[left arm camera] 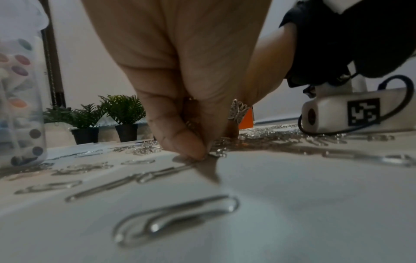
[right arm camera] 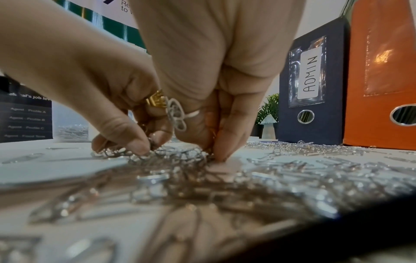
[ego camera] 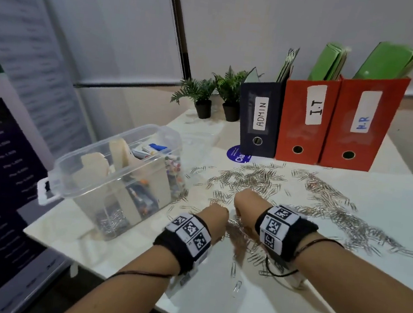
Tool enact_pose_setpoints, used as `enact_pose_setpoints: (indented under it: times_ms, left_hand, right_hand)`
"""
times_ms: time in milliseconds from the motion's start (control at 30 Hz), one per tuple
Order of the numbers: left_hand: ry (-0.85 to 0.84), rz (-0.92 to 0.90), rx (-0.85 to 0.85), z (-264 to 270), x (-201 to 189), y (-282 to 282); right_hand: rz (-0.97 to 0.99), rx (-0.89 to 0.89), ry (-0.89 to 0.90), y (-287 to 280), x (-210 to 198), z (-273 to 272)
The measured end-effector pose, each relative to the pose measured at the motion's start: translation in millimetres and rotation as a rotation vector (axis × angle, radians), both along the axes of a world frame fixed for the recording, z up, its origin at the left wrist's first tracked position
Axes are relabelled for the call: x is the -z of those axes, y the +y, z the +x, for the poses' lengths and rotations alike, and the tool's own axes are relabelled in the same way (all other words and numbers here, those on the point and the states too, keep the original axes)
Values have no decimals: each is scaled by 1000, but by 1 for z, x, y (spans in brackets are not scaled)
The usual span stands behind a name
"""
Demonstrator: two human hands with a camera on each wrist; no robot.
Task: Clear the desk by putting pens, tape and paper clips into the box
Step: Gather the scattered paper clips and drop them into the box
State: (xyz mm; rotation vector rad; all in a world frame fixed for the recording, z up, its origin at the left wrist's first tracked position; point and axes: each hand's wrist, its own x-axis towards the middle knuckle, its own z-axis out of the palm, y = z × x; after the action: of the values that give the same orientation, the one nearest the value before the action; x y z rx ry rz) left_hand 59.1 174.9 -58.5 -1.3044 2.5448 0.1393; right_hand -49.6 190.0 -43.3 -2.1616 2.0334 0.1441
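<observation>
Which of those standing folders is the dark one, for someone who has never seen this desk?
Find the row of three file boxes at the desk's far edge. The dark navy box stands at its left end, beside two small potted plants. It alone is navy, labelled ADMIN; its neighbours are orange-red.

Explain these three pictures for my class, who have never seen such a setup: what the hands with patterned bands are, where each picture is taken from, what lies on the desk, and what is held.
No machine here: a person wears one camera on the head and one on each wrist. The head view looks down at both hands; the other two look along the fingers. The left hand and right hand each pinch up paper clips scattered over the desk. The clear box at left already holds tape rolls, pens and clips. Behind stand three file boxes and two small plants.
</observation>
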Motion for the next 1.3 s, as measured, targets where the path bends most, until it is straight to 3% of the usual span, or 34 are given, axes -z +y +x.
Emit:
enact_pose_setpoints:
  times_ms: [167,300,467,733,933,1133,1300]
  left_hand:
    - [96,-2,-36,1,-6,-1]
    - [304,4,-43,15,-15,-4]
    - [599,-26,-213,51,-46,-9]
    - [832,-393,-417,145,-125,-19]
    - [686,-630,-704,204,-129,-43]
    - [447,-520,-657,228,-114,-51]
    - [573,-461,-671,246,-109,-49]
  right_hand:
    - [-15,-8,-28,2,-3,-3]
    - [-42,15,-65,1,-3,-10]
    - [-57,29,-127,1,-3,-9]
    - [-158,-20,-275,-9,-26,3]
    - [-295,-159,-299,-23,-79,35]
    - [-418,-300,-419,-35,-129,98]
    - [-443,-386,-510,-49,-154,161]
